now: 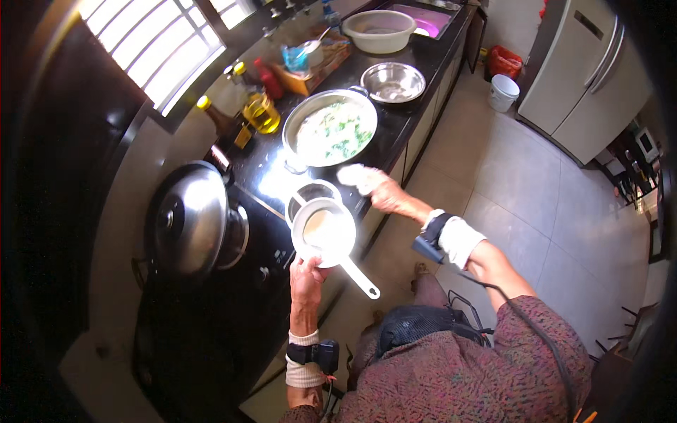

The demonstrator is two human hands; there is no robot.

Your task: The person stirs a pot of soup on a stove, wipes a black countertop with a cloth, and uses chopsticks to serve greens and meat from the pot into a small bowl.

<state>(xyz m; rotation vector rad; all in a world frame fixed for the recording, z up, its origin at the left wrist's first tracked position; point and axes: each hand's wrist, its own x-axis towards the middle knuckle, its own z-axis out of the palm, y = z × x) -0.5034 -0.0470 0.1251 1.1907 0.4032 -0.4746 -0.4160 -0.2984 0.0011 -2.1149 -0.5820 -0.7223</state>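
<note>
My left hand [307,280] grips the lower rim of a white dipper [344,240], whose handle points down to the right. Some pale stuff shows inside it, washed out by glare. Just behind the dipper, and partly hidden by it, is a round white-rimmed container [316,189] at the counter's edge. My right hand [389,191] is closed around a small white thing [351,175], too blurred to name. That hand is just below a large two-handled metal pot [288,129] holding chopped leafy greens [338,132] mixed with something pale.
A lidded wok [193,222] sits on the stove at left. Beyond the pot are a steel bowl [393,83] and a whitish basin [378,34] near the sink [441,18]. Bottles, including an oil bottle [263,113], line the wall. A fridge [582,69] and white bucket [503,93] stand right.
</note>
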